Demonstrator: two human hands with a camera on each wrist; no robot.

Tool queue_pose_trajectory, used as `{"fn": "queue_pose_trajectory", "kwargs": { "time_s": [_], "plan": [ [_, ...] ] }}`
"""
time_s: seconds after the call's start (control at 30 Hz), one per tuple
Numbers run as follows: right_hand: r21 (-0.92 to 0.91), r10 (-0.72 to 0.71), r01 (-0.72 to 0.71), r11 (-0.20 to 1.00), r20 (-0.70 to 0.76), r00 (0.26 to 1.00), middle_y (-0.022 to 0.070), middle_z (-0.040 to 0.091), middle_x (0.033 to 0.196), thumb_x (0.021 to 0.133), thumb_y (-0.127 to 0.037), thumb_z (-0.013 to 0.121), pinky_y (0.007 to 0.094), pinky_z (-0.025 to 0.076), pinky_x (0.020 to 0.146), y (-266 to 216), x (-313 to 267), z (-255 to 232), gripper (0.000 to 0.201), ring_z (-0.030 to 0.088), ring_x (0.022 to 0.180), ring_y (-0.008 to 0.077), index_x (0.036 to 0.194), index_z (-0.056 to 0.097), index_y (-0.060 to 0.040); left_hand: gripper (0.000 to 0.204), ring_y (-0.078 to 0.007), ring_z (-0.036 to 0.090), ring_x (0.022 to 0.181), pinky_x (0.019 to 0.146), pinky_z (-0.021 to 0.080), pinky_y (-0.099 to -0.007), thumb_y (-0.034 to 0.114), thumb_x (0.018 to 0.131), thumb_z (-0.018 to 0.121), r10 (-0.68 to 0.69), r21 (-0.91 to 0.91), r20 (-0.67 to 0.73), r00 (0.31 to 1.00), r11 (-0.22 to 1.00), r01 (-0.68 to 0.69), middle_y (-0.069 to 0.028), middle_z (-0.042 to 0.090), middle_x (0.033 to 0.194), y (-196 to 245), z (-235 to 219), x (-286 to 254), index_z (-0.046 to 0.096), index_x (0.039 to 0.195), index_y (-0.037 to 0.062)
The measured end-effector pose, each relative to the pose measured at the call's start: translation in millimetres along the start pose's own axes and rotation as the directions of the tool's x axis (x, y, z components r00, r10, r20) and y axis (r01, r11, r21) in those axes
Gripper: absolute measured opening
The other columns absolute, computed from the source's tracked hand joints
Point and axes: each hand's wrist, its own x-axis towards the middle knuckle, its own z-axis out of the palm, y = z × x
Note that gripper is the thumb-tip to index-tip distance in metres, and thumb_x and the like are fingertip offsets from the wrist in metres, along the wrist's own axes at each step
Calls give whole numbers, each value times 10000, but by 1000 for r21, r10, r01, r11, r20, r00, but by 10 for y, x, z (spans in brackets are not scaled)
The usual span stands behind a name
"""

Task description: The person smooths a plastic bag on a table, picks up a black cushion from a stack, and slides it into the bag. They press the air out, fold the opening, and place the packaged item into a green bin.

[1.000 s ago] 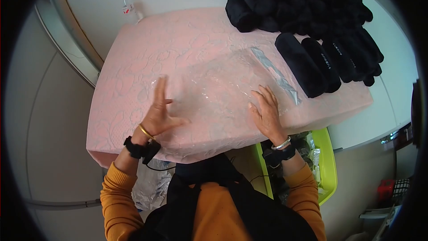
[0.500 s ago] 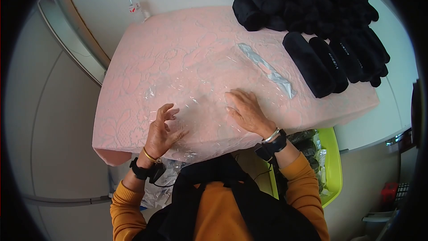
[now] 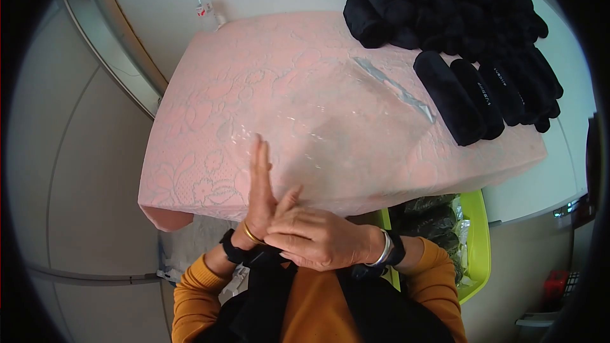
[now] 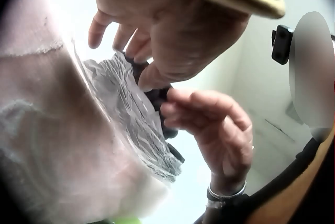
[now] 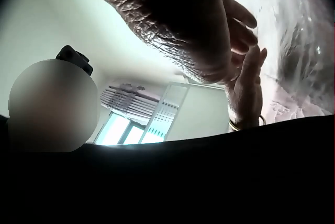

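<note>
One transparent plastic sheet [image 3: 337, 127] has a silvery edge [image 3: 399, 92].

I have before me a pink-clothed table [image 3: 210, 101]; on it: clear plastic [image 3: 356, 130], a silvery strip [image 3: 400, 92] along its edge, and black rolls [image 3: 447, 97], far right.

two hands show, one left hand [image 3: 260, 197] and one right hand [image 3: 318, 236], with two orange sleeves [image 3: 438, 279], two black wristbands [image 3: 232, 251] and two bracelets: one gold bracelet [image 3: 252, 234], one silver bracelet [image 3: 386, 249]. there is one pink cloth [image 3: 203, 127], one clear plastic sheet [image 3: 337, 133] with one silvery strip [image 3: 397, 91], one bottle [image 3: 205, 11] and one yellow-green tub [image 3: 483, 241]. of black rolls [image 3: 447, 96], at least four make up the front row, at least two of them lettered; the pile [image 3: 438, 6] behind holds many more, too merged to count.
</note>
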Motion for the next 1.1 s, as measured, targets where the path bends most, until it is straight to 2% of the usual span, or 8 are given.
{"fn": "queue_pose_trajectory", "kwargs": {
  "time_s": [0.13,0.23,0.37,0.53,0.63,0.8,0.9,1.1],
  "plan": [
    [-123,120,-101,987,156,980,163,553,1161,794,-97,678,375,494,859,-25,-341,-73,373,588,1001,309,1135,588,24,764,-367,360,1343,1049,370,-396,81,810,684,75,59,228,971,994,-90,-220,274,1499,72,0,-10,283,1459,44],
    [-368,425,-352,861,140,894,177,536,1186,781,-105,695,379,491,868,-127,-552,-219,420,583,1018,318,1156,564,30,641,-369,453,1251,992,424,-370,38,782,687,79,63,308,948,993,-103,-199,414,1396,63,-42,33,419,1364,42],
    [-379,469,-375,846,196,861,206,499,1179,796,-114,671,381,483,873,-179,-807,-166,463,552,1046,321,1200,495,31,487,-349,547,1106,908,477,-375,31,747,704,140,58,444,885,981,-184,-167,548,1236,-38,-31,1,561,1213,36],
    [-466,531,-475,746,-14,847,199,503,1229,773,-141,710,394,471,894,-133,-819,-184,494,574,1034,325,1205,532,22,362,-323,586,988,854,491,-394,63,740,721,268,40,628,730,926,-374,-147,595,1120,34,101,-56,630,1089,32],
    [-625,509,-523,579,-224,831,194,506,1222,767,-140,712,391,450,904,-57,-777,-247,493,560,1048,329,1203,541,14,368,-321,591,986,855,492,-389,87,748,720,321,48,572,755,905,-422,-144,590,1138,0,139,3,626,1100,36],
    [-644,547,-538,544,-215,809,189,485,1241,744,-157,736,403,412,935,169,-1034,-165,575,513,1113,337,1247,510,4,365,-311,596,980,860,489,-377,114,767,706,394,134,523,756,838,-529,-136,581,1156,-73,191,71,620,1114,40],
    [-611,686,-592,525,-108,719,172,493,1222,724,-154,751,437,387,959,304,-1207,-208,579,482,1140,350,1233,519,-1,368,-302,594,982,858,485,-370,121,771,702,381,141,581,719,823,-550,-130,578,1154,-30,177,104,618,1121,45],
    [-566,529,-615,549,-334,780,136,537,1167,720,-119,749,440,394,944,200,-974,-218,450,506,1125,335,1125,576,-25,340,-287,602,951,831,490,-361,117,766,703,412,51,623,665,827,-560,-116,588,1115,97,172,74,627,1091,48]
  ]
}}
